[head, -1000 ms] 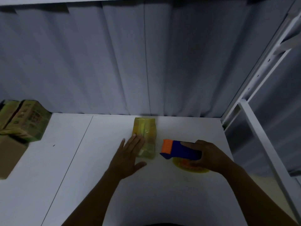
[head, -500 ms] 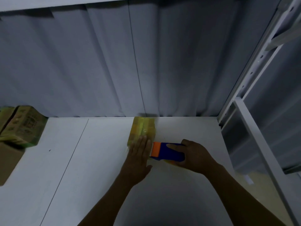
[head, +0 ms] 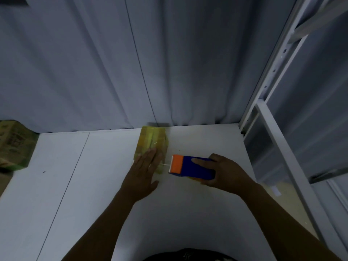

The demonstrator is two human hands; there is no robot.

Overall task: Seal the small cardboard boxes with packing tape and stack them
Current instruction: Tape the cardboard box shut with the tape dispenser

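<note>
Small cardboard box (head: pixel 153 141): yellowish, lying on our white table (head: pixel 94 185) near the back curtain (head: pixel 131 63). Our left hand (head: pixel 143 175) presses flat on its near end, fingers straight. Our right hand (head: pixel 225 171) grips the blue-and-orange tape dispenser (head: pixel 190 166) just right of the box. Further boxes (head: pixel 14 144): far left.

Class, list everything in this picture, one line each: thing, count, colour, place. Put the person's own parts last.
small box: one, yellowish, on the table's far side, under the left fingers
tape dispenser: one, blue and orange, right of the box
printed boxes: count unclear, greenish, far left
table: one, white, centre
curtain: one, grey-blue, behind table
metal frame: one, white, right side
left hand: one, flat on the small box
right hand: one, gripping the tape dispenser
</note>
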